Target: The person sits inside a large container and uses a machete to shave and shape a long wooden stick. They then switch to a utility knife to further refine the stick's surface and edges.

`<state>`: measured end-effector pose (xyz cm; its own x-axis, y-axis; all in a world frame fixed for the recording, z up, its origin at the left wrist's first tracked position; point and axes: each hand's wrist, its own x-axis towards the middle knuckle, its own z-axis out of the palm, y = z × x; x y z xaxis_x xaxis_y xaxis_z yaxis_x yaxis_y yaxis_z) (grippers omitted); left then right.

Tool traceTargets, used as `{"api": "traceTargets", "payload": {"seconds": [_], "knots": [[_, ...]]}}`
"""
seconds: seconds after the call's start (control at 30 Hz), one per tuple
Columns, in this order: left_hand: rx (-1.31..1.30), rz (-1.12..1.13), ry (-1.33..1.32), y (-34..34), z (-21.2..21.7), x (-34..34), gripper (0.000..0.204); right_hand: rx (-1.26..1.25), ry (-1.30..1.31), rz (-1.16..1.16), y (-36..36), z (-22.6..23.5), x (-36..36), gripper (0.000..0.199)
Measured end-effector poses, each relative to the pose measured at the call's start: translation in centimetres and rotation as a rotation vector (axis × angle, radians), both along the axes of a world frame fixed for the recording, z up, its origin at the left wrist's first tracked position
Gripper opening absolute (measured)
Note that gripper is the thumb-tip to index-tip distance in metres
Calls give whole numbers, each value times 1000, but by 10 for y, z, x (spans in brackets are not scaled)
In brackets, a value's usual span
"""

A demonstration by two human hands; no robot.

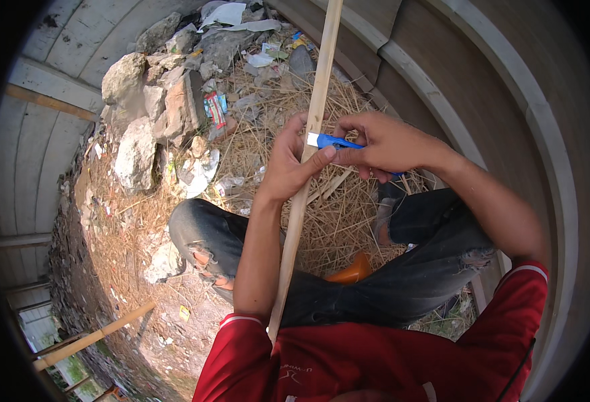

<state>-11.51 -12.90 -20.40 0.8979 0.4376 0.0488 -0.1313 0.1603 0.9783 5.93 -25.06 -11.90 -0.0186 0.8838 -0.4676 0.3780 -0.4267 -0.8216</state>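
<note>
My left hand [287,161] is closed round a long pale wooden strip [323,74], its thumb reaching across toward my right hand. The strip runs from the top of the picture down past my left forearm to my lap. In my right hand [382,144] is a blue utility knife [335,142]. Its bright front end [312,139] lies against the strip, just above my left thumb. The fingers of my right hand wrap round the knife and hide part of its handle.
My bent legs [402,291] in torn dark jeans frame a patch of dry straw [322,231]. An orange plastic object [352,268] lies between them. Large rocks [136,155] and litter are piled ahead to the left. A curved panelled wall [469,87] rises at the right.
</note>
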Motion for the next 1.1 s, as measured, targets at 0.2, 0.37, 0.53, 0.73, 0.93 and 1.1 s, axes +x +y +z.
{"api": "traceTargets", "payload": {"seconds": [0.2,0.37,0.53,0.73,0.93,1.1], "knots": [[-74,-51,-36,-6,2,2,72,-280,307,83,0,0,18,33],[-149,-70,-73,-9,0,4,73,-337,427,33,3,-2,23,30],[-267,-38,-49,-15,7,7,72,-405,488,-187,2,6,13,28],[-272,-46,-40,-11,9,4,65,-377,622,-182,-5,14,5,26],[-143,-23,-115,-11,4,-1,73,-352,720,-59,-12,22,14,29],[-161,-5,-145,-9,2,-4,66,-374,853,-92,-10,6,14,27]]}}
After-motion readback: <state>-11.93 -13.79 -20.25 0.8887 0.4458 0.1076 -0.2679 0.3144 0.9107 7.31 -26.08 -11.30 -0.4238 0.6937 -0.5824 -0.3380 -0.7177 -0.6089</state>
